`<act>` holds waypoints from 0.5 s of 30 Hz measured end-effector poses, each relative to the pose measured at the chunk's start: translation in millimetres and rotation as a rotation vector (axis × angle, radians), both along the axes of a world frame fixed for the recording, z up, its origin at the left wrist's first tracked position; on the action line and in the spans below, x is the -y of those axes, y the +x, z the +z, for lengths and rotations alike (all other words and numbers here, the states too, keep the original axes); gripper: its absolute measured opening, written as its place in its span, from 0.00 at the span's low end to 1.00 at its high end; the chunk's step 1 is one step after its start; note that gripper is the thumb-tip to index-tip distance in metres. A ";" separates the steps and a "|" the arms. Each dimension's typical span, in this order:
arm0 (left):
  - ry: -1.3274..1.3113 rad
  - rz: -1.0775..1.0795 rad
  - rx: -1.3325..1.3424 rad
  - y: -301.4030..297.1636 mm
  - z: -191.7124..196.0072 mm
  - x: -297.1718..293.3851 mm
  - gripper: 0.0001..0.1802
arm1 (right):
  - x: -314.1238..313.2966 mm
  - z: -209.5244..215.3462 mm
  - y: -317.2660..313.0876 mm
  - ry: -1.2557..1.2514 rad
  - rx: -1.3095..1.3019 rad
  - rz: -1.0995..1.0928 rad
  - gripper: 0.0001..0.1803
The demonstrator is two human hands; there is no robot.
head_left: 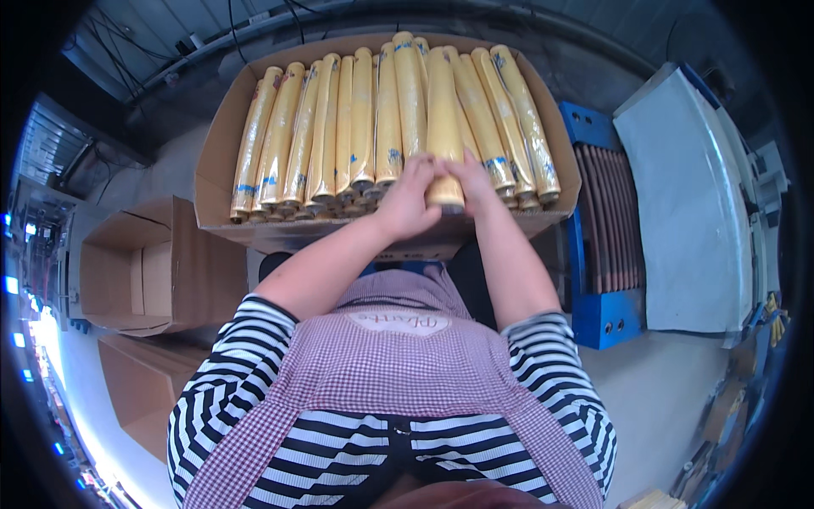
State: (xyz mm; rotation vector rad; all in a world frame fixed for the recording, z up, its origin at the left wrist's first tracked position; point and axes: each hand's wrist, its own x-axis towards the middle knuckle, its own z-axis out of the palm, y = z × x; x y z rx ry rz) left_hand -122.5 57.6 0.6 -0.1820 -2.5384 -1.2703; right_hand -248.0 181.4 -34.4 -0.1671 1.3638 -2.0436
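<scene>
Left hand (409, 204) and right hand (476, 185) on one roll (443, 110)

Left hand: fingers bent round the roll's near end from the left, thumb toward the end. Right hand: slightly blurred, curved against the roll's right side; both nearly closed, the yellow roll between them. Its dark-tipped end pokes out toward the wearer, by the near rim of the carton (212, 191).

Beyond the hands and to either side: packed rolls (343, 127), yellow, shiny-wrapped, blue marks near many ends, ranked side by side in the carton, more ends showing below.

Nearer the body than the hands: checked apron (407, 360), striped sleeves (246, 343).

Well left of the hands: open box (199, 271), another brown box (140, 382) nearer the wearer. Right of the hands: blue frame (606, 318) with brown rods (608, 220), then a pale sheet (682, 212).
</scene>
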 end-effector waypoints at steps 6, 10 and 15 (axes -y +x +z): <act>0.754 0.032 0.199 10.6 -17.6 66.5 0.37 | -141.8 19.0 91.0 -0.005 -0.148 0.232 0.61; 1.175 -0.011 -0.148 -12.8 48.1 100.5 0.35 | -215.1 21.9 135.8 0.118 -0.089 0.384 0.62; 0.852 -0.223 -0.107 -6.5 66.2 93.8 0.26 | -230.8 14.2 170.2 0.263 0.024 0.429 0.56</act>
